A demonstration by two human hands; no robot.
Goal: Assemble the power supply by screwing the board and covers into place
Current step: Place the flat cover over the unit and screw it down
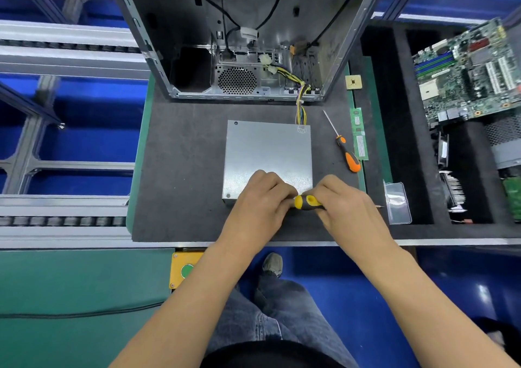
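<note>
The silver power supply box (267, 153) lies flat on the dark mat (183, 156), its cover on top and its coloured wires (301, 105) running back into the open computer case (248, 37). A yellow-and-black screwdriver (308, 202) lies sideways at the box's near edge, its tip poking out to the right past my right hand. My right hand (344, 206) grips the handle from the right. My left hand (262, 198) rests curled on the box's near edge, its fingers closed on the handle's left end.
An orange-and-black screwdriver (345, 149) lies right of the box, beside a green memory stick (359, 133). A small chip (353, 81) sits further back. A clear plastic tray (397, 202) stands at the right. A motherboard (468, 71) and other parts fill the black foam bins.
</note>
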